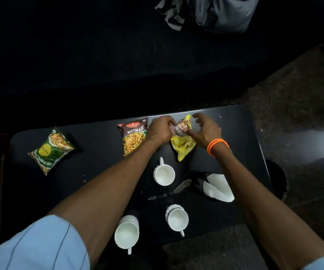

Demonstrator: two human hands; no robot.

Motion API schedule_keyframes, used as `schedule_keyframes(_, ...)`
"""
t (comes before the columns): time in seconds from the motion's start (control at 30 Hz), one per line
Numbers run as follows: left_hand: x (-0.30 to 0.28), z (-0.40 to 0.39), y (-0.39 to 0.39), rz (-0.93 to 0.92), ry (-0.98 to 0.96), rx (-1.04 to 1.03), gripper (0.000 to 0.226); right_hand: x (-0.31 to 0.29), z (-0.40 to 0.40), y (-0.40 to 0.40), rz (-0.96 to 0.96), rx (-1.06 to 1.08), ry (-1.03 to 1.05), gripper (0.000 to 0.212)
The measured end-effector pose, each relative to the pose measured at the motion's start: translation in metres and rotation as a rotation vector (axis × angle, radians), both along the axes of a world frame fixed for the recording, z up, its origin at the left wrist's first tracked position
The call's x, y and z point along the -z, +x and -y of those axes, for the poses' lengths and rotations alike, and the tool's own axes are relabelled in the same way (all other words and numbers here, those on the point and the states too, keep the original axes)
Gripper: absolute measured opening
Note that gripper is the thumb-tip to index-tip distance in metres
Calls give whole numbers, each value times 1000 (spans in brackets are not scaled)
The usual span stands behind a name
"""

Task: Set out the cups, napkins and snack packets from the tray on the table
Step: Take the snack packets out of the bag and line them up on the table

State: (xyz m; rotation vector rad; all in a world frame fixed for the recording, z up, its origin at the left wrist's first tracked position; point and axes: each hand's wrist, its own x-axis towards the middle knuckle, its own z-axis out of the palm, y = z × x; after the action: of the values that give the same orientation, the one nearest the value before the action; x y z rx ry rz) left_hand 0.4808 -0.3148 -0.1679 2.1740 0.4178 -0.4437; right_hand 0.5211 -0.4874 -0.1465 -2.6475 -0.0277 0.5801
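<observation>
Shiny packets, glossy cups, dark matt table

The three snack packets, green [50,150], brown Mixture [133,138] and yellow [183,147], are crinkly glossy plastic film. The white cups [164,174] [177,219] [127,233] look smooth and glazed, like ceramic. The napkins [218,187] are soft matt paper. The black table [102,172] has a dull smooth finish.

Dim scene, lit from above the table [235,121]. Beyond the table's far edge everything sinks into black. Wide-angle bending and soft blur show toward the picture's edges.

pale blue pinstriped short sleeves [40,244], orange beaded bracelet [217,145] on right wrist
</observation>
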Motion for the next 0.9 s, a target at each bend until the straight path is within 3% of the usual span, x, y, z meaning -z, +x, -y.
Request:
schedule_keyframes(0.07,-2,-6,1,127,190,13,38,-4,7,-8,47,-175,40,66)
schedule_keyframes(0.13,-4,-6,-5,223,305,10,36,-2,10,-17,26,-262,74,61)
schedule_keyframes(0.23,-1,5,-15,279,293,113,25,5,9,-28,55,-280,61,41)
schedule_keyframes(0.4,2,13,-17,333,285,187,47,8,-3,-22,251,-155,158,25)
schedule_keyframes(0.53,8,9,-25,259,300,308,38,21,-7,-28,92,-319,39,40)
schedule_keyframes(0.67,8,-11,-32,133,365,348,45,24,-10,-27,43,-224,11,55)
schedule_keyframes(0.77,5,-20,-28,179,342,342,46,22,-11,-19,53,-147,28,73)
schedule_keyframes(0.9,0,-23,-25,236,290,258,39,26,-18,-23,-13,-151,2,73)
